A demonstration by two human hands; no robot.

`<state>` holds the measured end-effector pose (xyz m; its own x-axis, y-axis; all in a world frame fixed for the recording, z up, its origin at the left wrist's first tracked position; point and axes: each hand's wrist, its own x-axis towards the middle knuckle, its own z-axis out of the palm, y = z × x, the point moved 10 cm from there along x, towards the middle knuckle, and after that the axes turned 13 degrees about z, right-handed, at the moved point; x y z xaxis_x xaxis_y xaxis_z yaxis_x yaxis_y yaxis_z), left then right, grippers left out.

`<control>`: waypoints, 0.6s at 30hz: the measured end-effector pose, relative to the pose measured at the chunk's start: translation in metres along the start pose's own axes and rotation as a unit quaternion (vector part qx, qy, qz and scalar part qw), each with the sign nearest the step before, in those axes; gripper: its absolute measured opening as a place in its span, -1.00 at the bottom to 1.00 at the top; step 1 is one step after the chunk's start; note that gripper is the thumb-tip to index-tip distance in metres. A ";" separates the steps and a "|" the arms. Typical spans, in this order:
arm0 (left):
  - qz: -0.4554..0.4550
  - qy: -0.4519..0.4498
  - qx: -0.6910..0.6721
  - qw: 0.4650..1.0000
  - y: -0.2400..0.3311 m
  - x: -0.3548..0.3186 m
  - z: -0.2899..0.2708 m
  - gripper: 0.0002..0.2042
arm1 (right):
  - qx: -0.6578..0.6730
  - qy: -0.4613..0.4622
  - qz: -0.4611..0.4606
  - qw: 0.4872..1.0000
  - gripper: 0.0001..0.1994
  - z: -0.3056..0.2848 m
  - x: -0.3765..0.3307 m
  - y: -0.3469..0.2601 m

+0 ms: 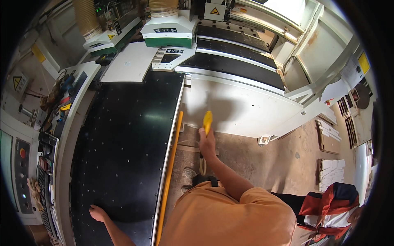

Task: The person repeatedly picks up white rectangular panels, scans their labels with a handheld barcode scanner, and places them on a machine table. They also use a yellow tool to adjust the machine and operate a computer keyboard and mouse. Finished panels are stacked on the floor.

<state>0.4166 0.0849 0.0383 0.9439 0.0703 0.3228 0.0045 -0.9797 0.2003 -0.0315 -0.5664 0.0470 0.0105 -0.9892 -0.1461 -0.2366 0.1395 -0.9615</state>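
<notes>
My right hand (207,144) is closed around a yellow air blow gun (207,122), held upright in front of a white machine side panel (234,110). Its thin tip blurs against the shadow on the panel. A hose (202,165) hangs below that hand. My left hand (97,213) is at the near left, over the black dotted conveyor table (127,135). Its fingers are curled in and nothing shows in them. Whether that hand touches the table I cannot tell.
A white board (129,61) lies at the table's far end beside the machine heads (169,33). An orange-yellow rail (169,176) edges the table. Tools fill a side shelf (65,102) next to a control panel (22,176). A person in a red and navy jacket (328,209) is at right, near stacked boards (331,174).
</notes>
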 end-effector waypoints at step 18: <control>-0.023 0.007 -0.018 1.000 0.005 -0.006 -0.007 -0.57 | -0.065 -0.160 -0.030 0.985 -0.64 0.045 -0.038 -0.011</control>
<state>0.4090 0.0813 0.0434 0.9385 0.1177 0.3245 0.0357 -0.9681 0.2480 0.0146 -0.5286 0.0521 0.3287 -0.9280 -0.1753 -0.3491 0.0531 -0.9356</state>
